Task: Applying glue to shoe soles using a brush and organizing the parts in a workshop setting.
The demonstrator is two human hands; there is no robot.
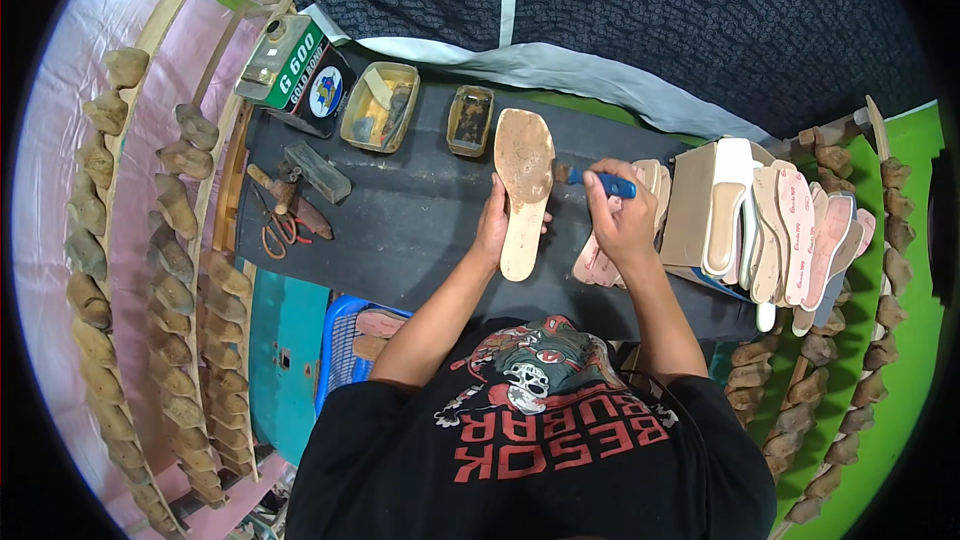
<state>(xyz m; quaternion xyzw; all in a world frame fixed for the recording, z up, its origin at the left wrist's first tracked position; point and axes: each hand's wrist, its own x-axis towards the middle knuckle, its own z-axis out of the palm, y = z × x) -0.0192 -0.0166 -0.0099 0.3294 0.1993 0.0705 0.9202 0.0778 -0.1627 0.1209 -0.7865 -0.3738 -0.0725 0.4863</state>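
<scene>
My left hand [492,227] is closed around the edge of a tan insole [526,155], which I hold upright above the dark table. The upper, wider part of the insole is browner and looks coated or stained, while its narrow heel end is paler. In my right hand [625,225] is a brush [618,187] with a blue handle. Its bristle end points left and meets the insole's right edge about halfway along. Several loose insoles [592,262] lie on the table beside and partly behind my right hand.
The dark tabletop [400,230] carries a can [300,75], a cut-open tray [382,108], a smaller container [470,121], scissors [279,232] and a hammer [275,187]. A box [695,200] and stacked insoles [797,230] stand right. Racks of shoe lasts [90,300] flank both sides; a blue basket [340,340] sits below.
</scene>
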